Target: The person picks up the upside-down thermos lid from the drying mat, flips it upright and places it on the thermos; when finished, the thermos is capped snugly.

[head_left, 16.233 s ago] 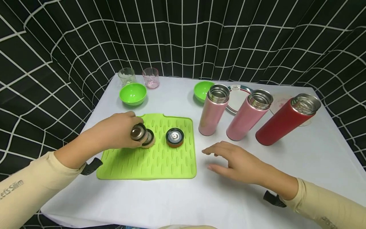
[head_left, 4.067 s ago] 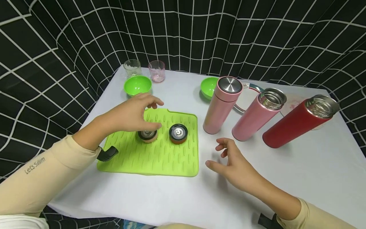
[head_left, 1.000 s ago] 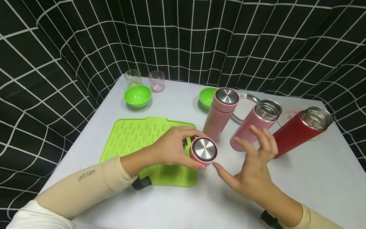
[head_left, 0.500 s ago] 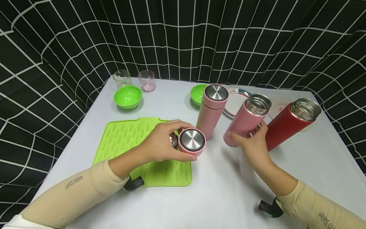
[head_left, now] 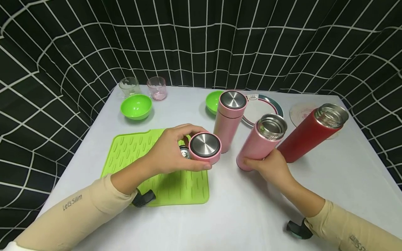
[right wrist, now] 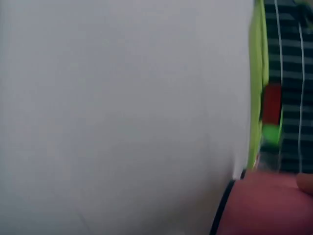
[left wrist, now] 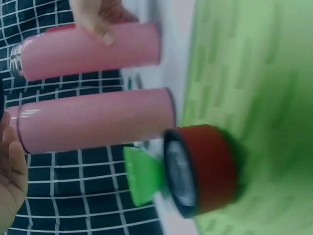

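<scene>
In the head view my left hand (head_left: 166, 150) holds a pink bottle lid (head_left: 205, 144) with a round steel top, thumb below and fingers behind it. My right hand (head_left: 273, 167) grips the lower part of an uncapped pink thermos bottle (head_left: 255, 146), its steel neck bare and the bottle tilted. Lid and bottle are apart. Between them, farther back, stands a second pink thermos bottle (head_left: 227, 125) with its lid on. A red lid (left wrist: 210, 169) sits on the green mat (left wrist: 269, 98), largely hidden by my left hand in the head view.
An uncapped red thermos bottle (head_left: 309, 134) stands at the right. Behind are a green bowl (head_left: 211, 101), a rimmed plate (head_left: 259, 108) and a clear plate (head_left: 298, 111). Another green bowl (head_left: 136, 106) and two glasses, one clear (head_left: 129, 87), one pinkish (head_left: 157, 89), are back left.
The capped bottle gained its lid after the oldest frame. My left hand has since picked the other pink lid off the mat. My right hand took hold of the open pink bottle and drew it nearer.
</scene>
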The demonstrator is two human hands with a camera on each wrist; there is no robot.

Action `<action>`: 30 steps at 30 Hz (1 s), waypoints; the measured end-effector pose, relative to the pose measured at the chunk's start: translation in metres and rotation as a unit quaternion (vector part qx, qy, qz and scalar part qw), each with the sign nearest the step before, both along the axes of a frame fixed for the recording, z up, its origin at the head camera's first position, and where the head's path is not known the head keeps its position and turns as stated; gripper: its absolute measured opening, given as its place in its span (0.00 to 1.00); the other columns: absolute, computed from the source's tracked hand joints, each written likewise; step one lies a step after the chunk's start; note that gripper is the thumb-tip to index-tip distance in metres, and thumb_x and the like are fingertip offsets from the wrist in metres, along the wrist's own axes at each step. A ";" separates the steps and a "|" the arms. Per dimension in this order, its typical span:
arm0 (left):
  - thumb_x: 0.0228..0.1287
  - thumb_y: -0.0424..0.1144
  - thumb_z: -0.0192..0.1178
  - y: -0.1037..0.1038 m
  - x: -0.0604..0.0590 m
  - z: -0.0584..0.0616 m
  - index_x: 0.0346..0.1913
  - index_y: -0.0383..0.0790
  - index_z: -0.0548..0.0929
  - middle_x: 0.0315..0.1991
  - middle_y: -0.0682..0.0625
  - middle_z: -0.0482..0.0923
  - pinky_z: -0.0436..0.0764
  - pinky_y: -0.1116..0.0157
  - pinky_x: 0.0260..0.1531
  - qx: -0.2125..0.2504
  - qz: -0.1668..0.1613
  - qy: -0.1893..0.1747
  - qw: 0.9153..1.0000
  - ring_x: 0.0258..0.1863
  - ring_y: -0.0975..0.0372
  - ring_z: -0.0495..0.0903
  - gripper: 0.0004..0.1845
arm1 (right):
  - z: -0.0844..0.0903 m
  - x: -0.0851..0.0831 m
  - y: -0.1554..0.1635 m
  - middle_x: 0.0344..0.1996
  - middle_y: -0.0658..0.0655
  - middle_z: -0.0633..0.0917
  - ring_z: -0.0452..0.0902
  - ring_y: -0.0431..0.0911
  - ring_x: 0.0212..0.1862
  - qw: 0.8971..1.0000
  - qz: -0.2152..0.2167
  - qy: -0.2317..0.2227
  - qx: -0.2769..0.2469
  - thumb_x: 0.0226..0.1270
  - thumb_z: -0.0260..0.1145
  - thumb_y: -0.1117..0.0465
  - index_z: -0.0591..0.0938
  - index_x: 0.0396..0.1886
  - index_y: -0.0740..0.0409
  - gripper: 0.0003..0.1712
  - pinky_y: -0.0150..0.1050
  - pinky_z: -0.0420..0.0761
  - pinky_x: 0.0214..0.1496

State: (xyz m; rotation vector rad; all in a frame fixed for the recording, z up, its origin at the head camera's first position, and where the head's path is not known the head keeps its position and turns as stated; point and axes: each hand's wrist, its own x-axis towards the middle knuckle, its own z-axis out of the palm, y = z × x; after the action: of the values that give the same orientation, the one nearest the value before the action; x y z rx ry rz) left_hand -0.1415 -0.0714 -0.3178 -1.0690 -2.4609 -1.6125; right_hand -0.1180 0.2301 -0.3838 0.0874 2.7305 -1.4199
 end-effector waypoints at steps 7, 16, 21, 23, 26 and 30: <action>0.37 0.45 0.82 0.015 0.000 0.029 0.52 0.48 0.81 0.43 0.63 0.80 0.77 0.61 0.39 0.046 0.006 0.052 0.998 0.43 0.66 0.76 0.34 | -0.006 0.030 -0.031 0.43 0.53 0.83 0.78 0.47 0.44 0.994 0.095 0.028 -0.053 0.43 0.83 0.62 0.76 0.53 0.57 0.35 0.42 0.80 0.47; 0.35 0.48 0.83 0.052 0.005 0.039 0.51 0.44 0.82 0.46 0.61 0.77 0.77 0.66 0.43 0.064 -0.011 0.080 0.995 0.46 0.67 0.73 0.34 | -0.008 0.035 -0.045 0.43 0.48 0.83 0.78 0.43 0.44 0.987 0.135 0.029 -0.078 0.43 0.83 0.59 0.76 0.53 0.51 0.36 0.38 0.79 0.48; 0.36 0.51 0.82 0.060 0.005 0.035 0.51 0.46 0.82 0.45 0.62 0.76 0.76 0.66 0.46 0.029 -0.011 0.072 0.997 0.46 0.69 0.72 0.34 | -0.009 0.035 -0.045 0.42 0.47 0.83 0.78 0.43 0.43 0.987 0.139 0.029 -0.077 0.44 0.83 0.59 0.77 0.51 0.52 0.33 0.37 0.79 0.47; 0.37 0.52 0.82 0.062 0.005 0.034 0.53 0.48 0.82 0.46 0.63 0.76 0.75 0.67 0.47 0.008 -0.013 0.073 0.997 0.46 0.70 0.71 0.35 | -0.010 0.036 -0.044 0.42 0.47 0.82 0.78 0.42 0.43 0.987 0.138 0.034 -0.075 0.44 0.83 0.59 0.77 0.51 0.51 0.33 0.36 0.79 0.46; 0.37 0.55 0.81 0.065 0.005 0.034 0.55 0.49 0.82 0.48 0.63 0.76 0.74 0.68 0.49 -0.023 -0.023 0.068 0.997 0.48 0.71 0.70 0.37 | -0.010 0.037 -0.044 0.45 0.47 0.81 0.78 0.43 0.45 0.984 0.141 0.053 -0.090 0.44 0.83 0.60 0.75 0.54 0.50 0.36 0.36 0.79 0.47; 0.37 0.56 0.81 0.066 0.006 0.032 0.57 0.50 0.82 0.49 0.62 0.76 0.74 0.69 0.47 -0.054 -0.037 0.054 0.996 0.47 0.71 0.69 0.38 | -0.011 0.039 -0.045 0.45 0.46 0.81 0.79 0.43 0.45 0.981 0.148 0.074 -0.098 0.45 0.83 0.62 0.74 0.54 0.50 0.36 0.35 0.78 0.48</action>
State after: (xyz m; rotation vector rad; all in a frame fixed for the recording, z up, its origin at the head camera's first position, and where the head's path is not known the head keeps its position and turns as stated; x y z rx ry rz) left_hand -0.1351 -0.0051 -0.2860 -1.2390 -2.4907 -1.4131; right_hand -0.0788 0.1852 -0.3948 -0.4318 2.5523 -1.6495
